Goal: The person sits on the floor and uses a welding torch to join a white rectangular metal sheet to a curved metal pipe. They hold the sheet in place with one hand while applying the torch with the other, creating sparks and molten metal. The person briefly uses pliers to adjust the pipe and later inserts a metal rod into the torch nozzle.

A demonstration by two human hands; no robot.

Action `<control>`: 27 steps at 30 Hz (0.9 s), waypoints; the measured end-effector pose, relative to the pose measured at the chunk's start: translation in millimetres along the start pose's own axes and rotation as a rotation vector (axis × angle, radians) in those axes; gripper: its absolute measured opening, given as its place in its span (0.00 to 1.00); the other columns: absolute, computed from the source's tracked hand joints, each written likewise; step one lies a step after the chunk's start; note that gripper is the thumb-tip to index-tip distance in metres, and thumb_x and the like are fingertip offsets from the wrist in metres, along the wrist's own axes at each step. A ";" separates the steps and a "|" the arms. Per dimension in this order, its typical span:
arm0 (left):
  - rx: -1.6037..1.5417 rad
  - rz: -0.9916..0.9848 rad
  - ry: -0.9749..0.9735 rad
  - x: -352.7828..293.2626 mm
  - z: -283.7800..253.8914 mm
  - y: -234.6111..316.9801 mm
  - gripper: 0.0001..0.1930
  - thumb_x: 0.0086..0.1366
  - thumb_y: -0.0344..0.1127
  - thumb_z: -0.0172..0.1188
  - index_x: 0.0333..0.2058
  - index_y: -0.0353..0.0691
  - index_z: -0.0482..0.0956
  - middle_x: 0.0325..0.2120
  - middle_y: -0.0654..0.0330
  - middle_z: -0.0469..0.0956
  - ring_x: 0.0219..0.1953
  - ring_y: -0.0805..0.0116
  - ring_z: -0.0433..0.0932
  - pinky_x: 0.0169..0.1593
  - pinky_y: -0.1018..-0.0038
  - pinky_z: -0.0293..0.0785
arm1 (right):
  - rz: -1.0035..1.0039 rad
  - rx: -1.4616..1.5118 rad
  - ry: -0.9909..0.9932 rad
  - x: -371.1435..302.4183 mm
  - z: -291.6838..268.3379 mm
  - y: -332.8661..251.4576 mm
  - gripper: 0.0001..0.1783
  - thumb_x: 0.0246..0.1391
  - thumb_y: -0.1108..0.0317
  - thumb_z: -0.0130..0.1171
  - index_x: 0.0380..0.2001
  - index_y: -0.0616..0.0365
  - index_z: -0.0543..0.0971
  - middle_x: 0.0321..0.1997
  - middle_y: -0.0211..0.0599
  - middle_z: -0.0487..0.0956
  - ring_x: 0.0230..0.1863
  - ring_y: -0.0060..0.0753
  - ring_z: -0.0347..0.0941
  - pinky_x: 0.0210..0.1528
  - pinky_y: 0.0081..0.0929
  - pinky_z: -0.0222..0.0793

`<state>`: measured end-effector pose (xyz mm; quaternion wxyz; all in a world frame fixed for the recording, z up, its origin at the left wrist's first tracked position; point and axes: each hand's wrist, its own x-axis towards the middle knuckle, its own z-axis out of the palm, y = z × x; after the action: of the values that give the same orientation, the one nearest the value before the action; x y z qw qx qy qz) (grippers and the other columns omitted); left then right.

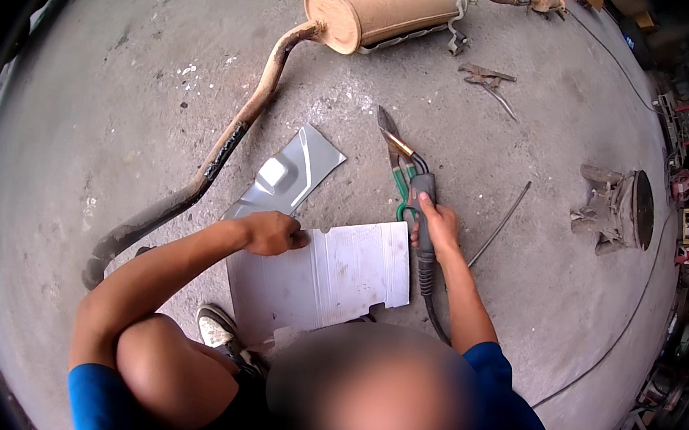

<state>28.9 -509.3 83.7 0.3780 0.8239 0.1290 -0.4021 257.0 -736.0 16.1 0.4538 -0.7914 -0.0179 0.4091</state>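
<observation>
My left hand [273, 234] is closed on the upper left edge of a creased sheet of white cardboard [355, 267], which spreads out in front of my knees. In my right hand [438, 228] is a welding torch [423, 185], its copper-coloured nozzle directed away from me to the upper left. Green-handled tin snips [400, 184] lie on the floor partly behind the torch. Just beyond the cardboard rests a bent grey sheet-metal piece [317, 161], its near end hidden by my left hand and the cardboard.
A rusty muffler [389, 8] with a long curved pipe [263, 95] lies across the far and left floor. Locking pliers [487, 78] and a thin rod [502, 222] lie to the right. Farther right stand a round metal part [617, 210] and cluttered shelving. A cable trails from the torch.
</observation>
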 end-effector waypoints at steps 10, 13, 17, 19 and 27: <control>-0.951 0.490 0.230 36.3 -5.8 53.3 0.51 0.57 0.63 0.56 0.62 0.25 0.47 0.58 0.36 0.58 0.63 0.48 0.57 0.65 0.62 0.52 | -0.021 0.505 -0.763 -64.5 18.9 -28.9 0.32 0.57 0.36 0.40 0.26 0.58 0.69 0.13 0.34 0.66 0.09 0.30 0.62 0.12 0.26 0.59; -1.205 0.675 0.198 61.2 8.9 64.6 0.44 0.58 0.57 0.60 0.60 0.30 0.52 0.53 0.43 0.65 0.60 0.54 0.61 0.62 0.62 0.56 | 0.133 0.776 -1.085 -61.0 33.7 -6.6 0.36 0.55 0.32 0.38 0.25 0.60 0.69 0.11 0.32 0.64 0.06 0.29 0.59 0.09 0.26 0.57; -1.294 0.772 0.250 57.0 18.5 66.0 0.21 0.62 0.42 0.58 0.47 0.33 0.66 0.43 0.49 0.74 0.52 0.62 0.69 0.58 0.66 0.61 | 0.088 0.764 -1.014 -66.8 64.6 8.9 0.38 0.53 0.30 0.40 0.26 0.61 0.70 0.12 0.35 0.67 0.10 0.30 0.65 0.13 0.27 0.64; -1.373 0.700 0.303 55.6 25.0 61.5 0.12 0.65 0.39 0.54 0.37 0.36 0.66 0.34 0.54 0.75 0.40 0.66 0.76 0.43 0.71 0.73 | -0.116 0.442 -0.821 -60.4 62.1 5.6 0.36 0.52 0.33 0.46 0.35 0.62 0.72 0.25 0.40 0.75 0.24 0.35 0.74 0.27 0.30 0.72; -1.383 0.577 0.410 49.2 37.0 58.7 0.12 0.69 0.42 0.42 0.38 0.37 0.63 0.30 0.57 0.71 0.35 0.66 0.76 0.39 0.69 0.74 | -0.194 -0.622 0.794 23.8 -83.6 52.3 0.20 0.53 0.62 0.58 0.41 0.70 0.72 0.41 0.53 0.76 0.46 0.48 0.73 0.45 0.40 0.71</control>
<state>70.0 -580.6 62.3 0.8646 0.4596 0.1982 0.0446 310.4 -815.9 -16.1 0.2046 -0.9781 -0.0385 0.0081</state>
